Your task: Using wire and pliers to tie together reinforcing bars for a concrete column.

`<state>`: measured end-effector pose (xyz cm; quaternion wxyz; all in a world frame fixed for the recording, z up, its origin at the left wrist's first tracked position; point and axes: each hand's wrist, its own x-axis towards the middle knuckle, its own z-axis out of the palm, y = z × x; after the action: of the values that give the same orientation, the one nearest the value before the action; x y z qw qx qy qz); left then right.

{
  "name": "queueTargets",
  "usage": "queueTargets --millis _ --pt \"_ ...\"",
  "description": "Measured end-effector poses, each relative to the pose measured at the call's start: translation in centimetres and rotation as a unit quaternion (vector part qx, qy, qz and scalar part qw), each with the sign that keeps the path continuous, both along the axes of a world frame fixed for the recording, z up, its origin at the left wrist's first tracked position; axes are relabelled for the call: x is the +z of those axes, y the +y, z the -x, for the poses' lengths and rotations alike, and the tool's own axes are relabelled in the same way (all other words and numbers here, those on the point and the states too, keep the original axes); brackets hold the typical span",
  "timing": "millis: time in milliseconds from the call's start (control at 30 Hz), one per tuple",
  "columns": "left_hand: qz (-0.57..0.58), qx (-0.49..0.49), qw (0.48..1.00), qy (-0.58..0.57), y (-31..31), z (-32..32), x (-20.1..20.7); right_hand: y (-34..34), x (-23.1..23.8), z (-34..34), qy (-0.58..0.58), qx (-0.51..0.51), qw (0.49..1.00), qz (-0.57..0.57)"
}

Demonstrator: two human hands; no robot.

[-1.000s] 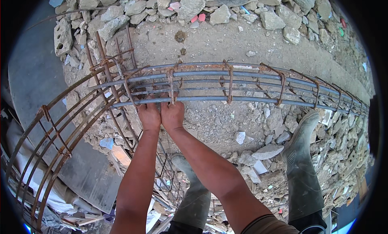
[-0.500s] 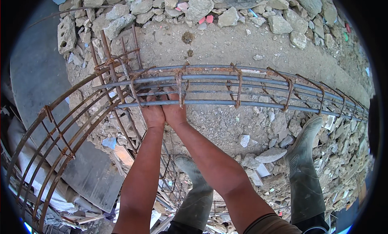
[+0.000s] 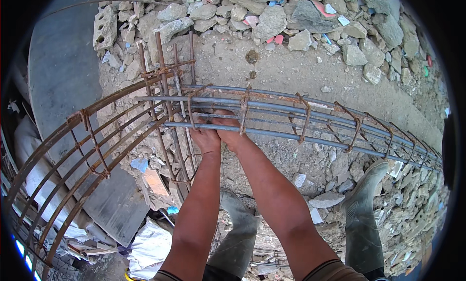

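A long cage of grey steel bars (image 3: 276, 130) with rusty stirrups (image 3: 304, 118) runs across the middle. Its left end meets rusty upright bars (image 3: 161, 53) and a rusty bar cage (image 3: 92, 169). My left hand (image 3: 206, 139) and my right hand (image 3: 227, 127) are side by side near that joint, reaching under the near grey bar. Their fingers curl around an inner bar between two stirrups; the bars partly hide the fingertips. No tool shows in either hand.
Broken stones (image 3: 272, 24) are heaped at the far side, with more rubble (image 3: 407, 203) at the right. My boots (image 3: 364, 208) stand on the near side of the cage. A dark flat panel (image 3: 63, 67) lies at the left, near white sacking (image 3: 150, 247).
The view has shifted, so the cage, joint and stones appear farther right. Both hands stay at the same spot on the cage, with little visible change in their grip.
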<state>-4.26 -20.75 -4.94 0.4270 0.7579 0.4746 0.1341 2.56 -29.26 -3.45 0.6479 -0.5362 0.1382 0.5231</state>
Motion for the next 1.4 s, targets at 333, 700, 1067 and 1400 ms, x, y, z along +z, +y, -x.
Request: queueTargets --millis 333,700,1067,1400 --pt "-0.022 0.132 0.989 -0.061 -2.7 -1.6 0.2 -1.1 1.6 -1.1 0.115 -0.069 0.99 -0.054" --pt "-0.101 0.263 0.959 -0.038 -1.8 -3.9 -4.1 -1.7 2.1 -2.9 0.138 -0.032 0.99 -0.025" --pt "0.1 0.242 0.957 -0.123 -2.5 -3.5 0.6 -3.0 -1.2 1.7 -0.093 0.049 0.993 0.058" --pt "-0.133 -0.067 0.979 0.136 -2.3 -0.8 2.2 -2.4 0.0 0.7 -0.172 0.021 0.97 0.168"
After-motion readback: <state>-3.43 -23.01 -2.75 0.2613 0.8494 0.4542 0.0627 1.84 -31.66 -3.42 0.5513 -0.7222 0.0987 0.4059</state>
